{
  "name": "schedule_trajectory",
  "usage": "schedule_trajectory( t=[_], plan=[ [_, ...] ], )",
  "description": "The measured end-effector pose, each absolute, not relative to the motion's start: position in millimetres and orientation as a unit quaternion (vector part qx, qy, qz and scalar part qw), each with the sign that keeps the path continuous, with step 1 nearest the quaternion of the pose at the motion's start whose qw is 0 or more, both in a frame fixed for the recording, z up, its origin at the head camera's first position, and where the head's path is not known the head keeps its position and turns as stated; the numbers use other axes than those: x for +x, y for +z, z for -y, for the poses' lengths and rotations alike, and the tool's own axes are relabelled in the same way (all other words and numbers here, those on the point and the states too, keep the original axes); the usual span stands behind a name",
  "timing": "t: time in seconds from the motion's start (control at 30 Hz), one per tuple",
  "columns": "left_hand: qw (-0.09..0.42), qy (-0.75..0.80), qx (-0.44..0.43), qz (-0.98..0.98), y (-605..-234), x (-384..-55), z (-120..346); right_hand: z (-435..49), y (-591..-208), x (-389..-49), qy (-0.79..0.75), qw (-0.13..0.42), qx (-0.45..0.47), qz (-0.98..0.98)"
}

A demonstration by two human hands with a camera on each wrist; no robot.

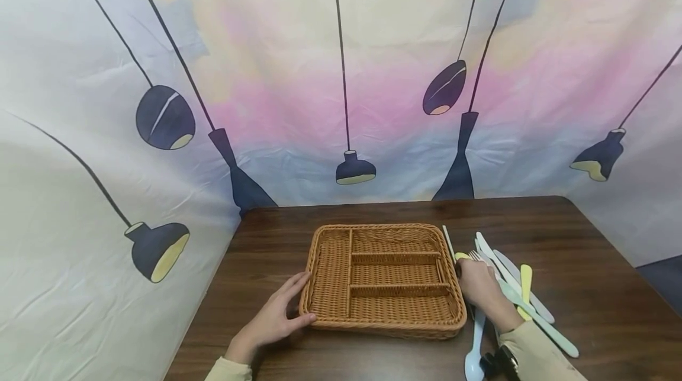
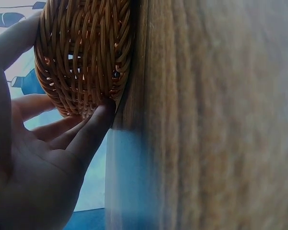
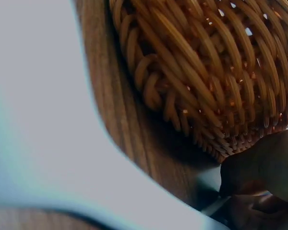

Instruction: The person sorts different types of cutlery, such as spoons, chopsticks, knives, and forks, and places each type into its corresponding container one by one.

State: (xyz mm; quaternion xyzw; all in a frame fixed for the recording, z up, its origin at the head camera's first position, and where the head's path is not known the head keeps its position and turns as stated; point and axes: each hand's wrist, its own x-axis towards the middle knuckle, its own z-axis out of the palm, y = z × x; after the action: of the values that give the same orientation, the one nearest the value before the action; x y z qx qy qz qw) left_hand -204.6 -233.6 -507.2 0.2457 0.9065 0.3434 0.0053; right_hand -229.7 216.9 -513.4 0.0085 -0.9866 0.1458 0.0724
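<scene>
Found the left hand (image 1: 277, 313) spread wide at the near left corner of the basket (image 1: 383, 326), with thumb and fingers touching rim and wall, probably to brace against sliding. Saw the basket set flat on the desk (image 1: 399, 363), with one long compartment at the left and three rows beside it, all open upward for reaching in from above. Just past the right wall, saw the right hand (image 1: 482, 286) low among cutlery (image 1: 525, 287), with bent fingers; could not make out anything held, nor rule out a grip. Around and farther right, noted a fork (image 1: 476, 257), a white knife (image 1: 495, 259), a yellow handle (image 1: 526, 275) and a green handle (image 1: 544, 325), overlapping and so likely to drag together. Nearer the front, saw a blue spoon (image 1: 476, 348). Noted a strip of wood before the far edge, broader wood rightward, but little sideways room between basket and cutlery, probably favouring a lift.
</scene>
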Motion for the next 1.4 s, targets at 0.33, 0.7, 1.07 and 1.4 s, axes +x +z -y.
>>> schedule_trajectory(
  t=[0.33,0.7,1.07,1.4],
  plan=[
    [0.004,0.338,0.25,-0.907,-507.9,-204.0,233.7,-230.2,-505.8,-226.3,0.217,0.069,-0.056,0.972],
    [0.012,0.364,0.263,-0.893,-507.8,-205.1,235.6,-244.1,-487.4,-215.6,0.321,0.113,-0.07,0.938],
    [0.004,0.347,0.258,-0.901,-508.7,-206.0,235.3,-231.7,-455.0,-214.3,0.339,0.137,-0.047,0.93],
    [0.008,0.344,0.254,-0.904,-509.2,-205.5,234.7,-196.5,-437.3,-221.6,0.385,0.139,0.004,0.912]
  ],
)
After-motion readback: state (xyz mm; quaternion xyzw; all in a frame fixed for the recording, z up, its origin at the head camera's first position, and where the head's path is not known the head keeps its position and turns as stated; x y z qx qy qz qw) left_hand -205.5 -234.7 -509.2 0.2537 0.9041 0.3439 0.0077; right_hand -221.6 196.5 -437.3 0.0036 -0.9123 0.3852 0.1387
